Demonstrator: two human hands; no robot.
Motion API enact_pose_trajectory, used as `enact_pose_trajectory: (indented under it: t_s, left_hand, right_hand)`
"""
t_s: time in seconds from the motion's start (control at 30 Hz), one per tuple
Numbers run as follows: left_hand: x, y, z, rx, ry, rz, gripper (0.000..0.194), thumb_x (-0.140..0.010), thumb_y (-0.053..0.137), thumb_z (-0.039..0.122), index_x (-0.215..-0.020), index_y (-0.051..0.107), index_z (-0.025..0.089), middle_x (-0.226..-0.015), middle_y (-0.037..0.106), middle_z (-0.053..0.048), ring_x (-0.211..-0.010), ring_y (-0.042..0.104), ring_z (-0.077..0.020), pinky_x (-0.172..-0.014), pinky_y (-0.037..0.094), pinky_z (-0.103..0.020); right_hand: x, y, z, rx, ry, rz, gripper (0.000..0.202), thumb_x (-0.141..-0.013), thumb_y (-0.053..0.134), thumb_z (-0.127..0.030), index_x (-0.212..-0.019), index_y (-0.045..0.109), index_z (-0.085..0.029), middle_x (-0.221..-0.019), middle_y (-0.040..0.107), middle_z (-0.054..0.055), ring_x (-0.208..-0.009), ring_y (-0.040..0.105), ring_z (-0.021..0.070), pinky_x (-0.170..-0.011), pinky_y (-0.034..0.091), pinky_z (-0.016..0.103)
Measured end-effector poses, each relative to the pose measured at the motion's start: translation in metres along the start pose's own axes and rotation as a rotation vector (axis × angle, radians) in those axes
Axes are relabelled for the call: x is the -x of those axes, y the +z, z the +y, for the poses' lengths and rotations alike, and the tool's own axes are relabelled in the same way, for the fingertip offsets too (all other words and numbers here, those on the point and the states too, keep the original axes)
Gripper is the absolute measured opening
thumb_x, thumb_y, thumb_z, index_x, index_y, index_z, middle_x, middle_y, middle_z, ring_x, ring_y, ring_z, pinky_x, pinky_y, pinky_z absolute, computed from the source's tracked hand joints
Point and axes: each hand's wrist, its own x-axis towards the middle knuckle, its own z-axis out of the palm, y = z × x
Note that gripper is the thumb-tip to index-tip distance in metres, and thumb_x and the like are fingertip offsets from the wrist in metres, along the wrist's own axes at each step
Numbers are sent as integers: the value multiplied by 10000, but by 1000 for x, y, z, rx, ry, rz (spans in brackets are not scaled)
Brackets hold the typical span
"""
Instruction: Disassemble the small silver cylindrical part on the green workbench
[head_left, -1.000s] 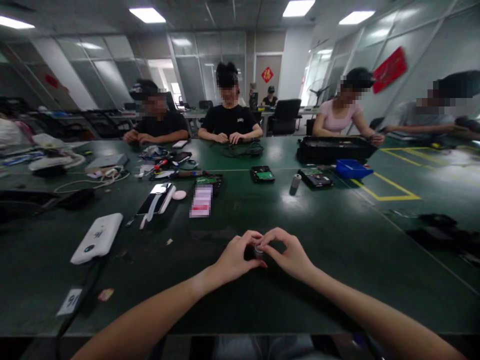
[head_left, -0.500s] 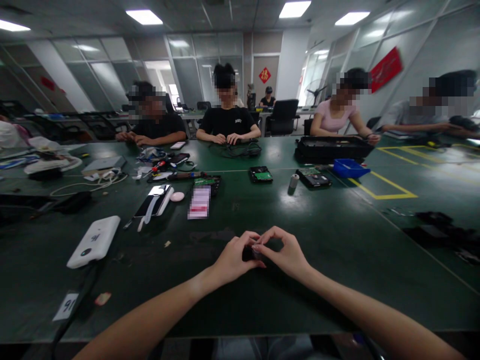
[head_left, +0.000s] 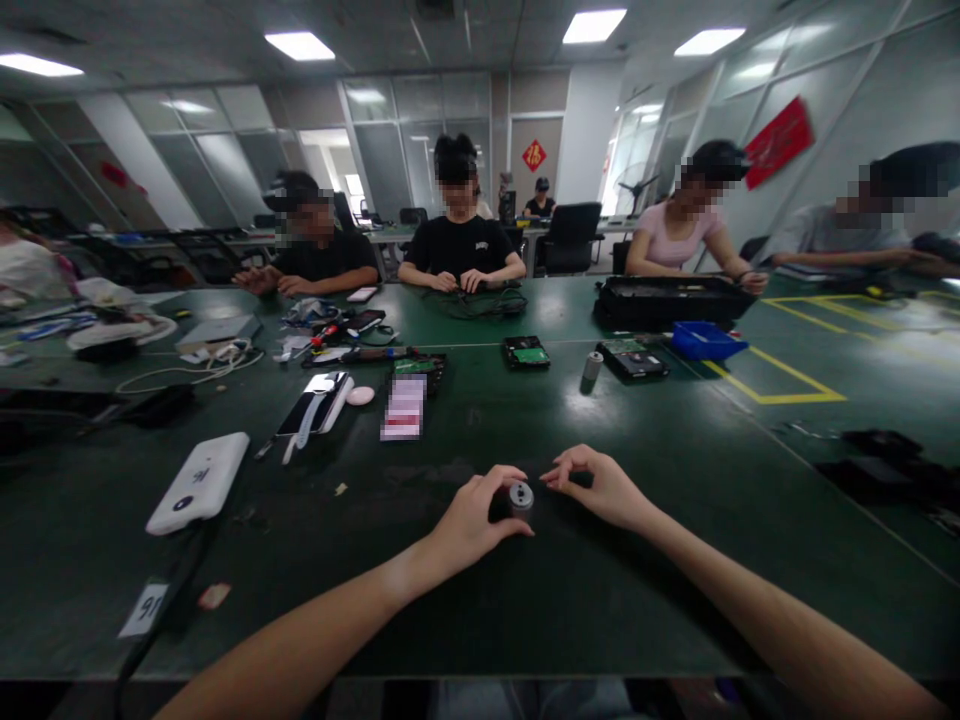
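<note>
A small grey metal cylinder point(head_left: 520, 500) stands upright on the green table in front of me, its round top facing up with a dark spot in the middle. My left hand point(head_left: 480, 508) curves around it from the left, fingers behind and thumb in front. To its right, a short gap away, is my right hand point(head_left: 596, 485). Its thumb and fingertips are drawn together in a pinch; whether something tiny is between them I cannot make out. A similar cylinder point(head_left: 592, 366) stands farther back, beside a hard drive point(head_left: 634, 358) with its circuit board showing.
Another hard drive point(head_left: 526, 352) lies mid-table. A phone point(head_left: 405, 405), a pink round object point(head_left: 361, 396) and a white power bank point(head_left: 201, 482) with a cable are to the left. A blue bin point(head_left: 709, 340) and black tray point(head_left: 667, 300) are back right. Several people sit opposite.
My right hand has drawn away to the right from the cylinder, uncovering its top. My left hand stays around it. The whole view has shifted slightly.
</note>
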Motion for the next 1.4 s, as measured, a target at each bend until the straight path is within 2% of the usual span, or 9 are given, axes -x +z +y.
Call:
enact_pose_trajectory:
  t_s: [0.1, 0.23, 0.33, 0.5, 0.67, 0.77, 0.93, 1.2, 1.4]
  left_hand:
    - [0, 0, -1, 45, -15, 24, 590, -621, 848, 275, -1124, 541, 236, -1073, 666, -17, -985, 638, -214, -912, 460, -345]
    - [0, -1, 0, 66, -55, 56, 605, -584, 862, 212, -1104, 553, 230, -1028, 673, -12, -955, 644, -211, -885, 481, -344]
    - [-1, -1, 0, 90, -68, 71, 613, -562, 865, 181, -1088, 553, 226, -984, 681, -2, -934, 652, -207, -882, 487, -346]
    - [-1, -3, 2, 127, -86, 70, 622, -564, 870, 234, -1094, 543, 216, -961, 696, -11, -929, 665, -205, -872, 502, -344]
    - [-1, -3, 5, 141, -83, 63, 577, -606, 850, 246, -1089, 536, 208, -946, 720, -18, -916, 684, -210, -852, 509, -342]
    - [-1, -2, 5, 168, -63, 48, 541, -635, 834, 227, -1087, 537, 206, -957, 730, -15, -934, 687, -207, -869, 503, -335]
    - [-1, -2, 4, 204, -32, 9, 503, -677, 805, 204, -1105, 539, 209, -1002, 731, -14, -969, 682, -193, -891, 500, -323]
    - [-1, -1, 4, 218, -28, -7, 533, -674, 798, 183, -1157, 576, 224, -1112, 700, -21, -1056, 654, -213, -958, 491, -354]
    - [-2, -2, 6, 176, -12, 6, 480, -676, 798, 192, -1117, 611, 216, -1066, 704, -13, -994, 665, -205, -902, 511, -322]
  right_hand:
    - [0, 1, -1, 139, -53, -100, 97, -809, 633, -178, -720, 667, -199, -834, 720, 32, -949, 664, 205, -892, 494, 366]
    - [-1, -1, -2, 224, -73, -90, 50, -750, 730, -249, -783, 701, -227, -889, 735, 13, -996, 624, 221, -908, 464, 382]
    - [-1, -2, 1, 208, -44, -71, 129, -705, 771, -295, -789, 707, -221, -888, 735, 20, -987, 624, 228, -889, 471, 380]
    - [-1, 2, 1, 95, 14, -9, 112, -730, 738, -293, -716, 693, -192, -814, 718, 28, -854, 672, 201, -828, 513, 358]
    - [2, 13, -21, -105, -28, 155, 101, -797, 673, -259, -761, 629, -177, -871, 713, 43, -872, 682, 189, -853, 516, 363]
    - [7, 23, -34, -170, -73, 159, 52, -832, 637, -220, -795, 621, -186, -914, 712, 45, -901, 677, 183, -860, 511, 353]
    - [11, 35, -40, -107, -140, 101, 65, -838, 609, -151, -816, 645, -200, -922, 708, 35, -923, 665, 182, -882, 493, 351]
    - [9, 35, -44, -75, -204, 190, 109, -819, 613, -139, -738, 616, -211, -891, 719, 32, -913, 668, 193, -884, 489, 370]
    - [7, 36, -46, 8, -238, 154, 110, -803, 636, -145, -724, 625, -220, -845, 720, 26, -848, 669, 190, -836, 494, 369]
